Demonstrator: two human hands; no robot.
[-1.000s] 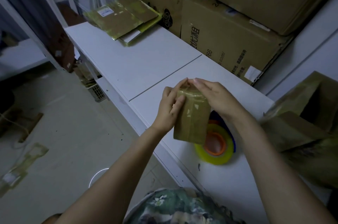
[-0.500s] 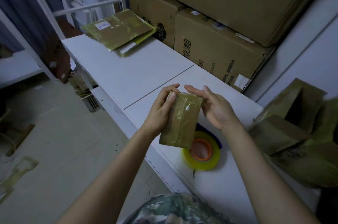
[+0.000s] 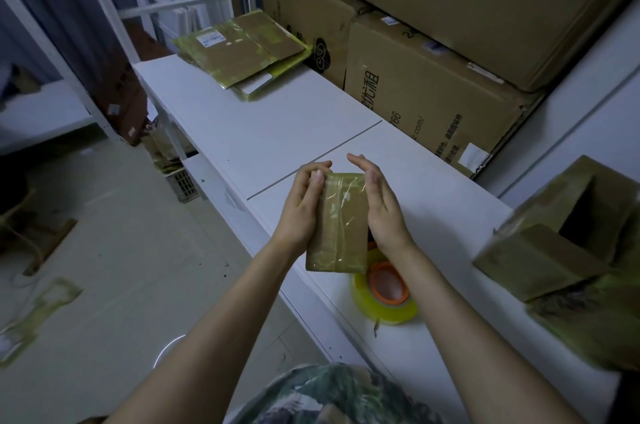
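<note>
You have the small taped parcel [image 3: 341, 222] up off the table [image 3: 277, 132], between your two hands, just above and behind the tape roll [image 3: 388, 299]. The parcel's lower edge hides part of the roll's far rim. It stands nearly upright, its long side running away from the roll, and its shiny taped face is turned towards you.

Your left hand [image 3: 303, 209] grips the parcel's left edge, on the side away from the roll. The fingers curl over the top corner and the thumb lies on the front face. Your right hand [image 3: 381, 205] is flat, with straight fingers. Its palm presses against the parcel's right edge, directly above the roll.

The roll itself lies flat on the table, yellow with an orange core. To the right of the roll sits a heap of wrapped boxes [image 3: 554, 250]. Well beyond the roll, at the far end of the table, lies a stack of flat packets [image 3: 239, 53]. Big cardboard cartons [image 3: 426, 94] stand behind the roll, along the table's back edge.
</note>
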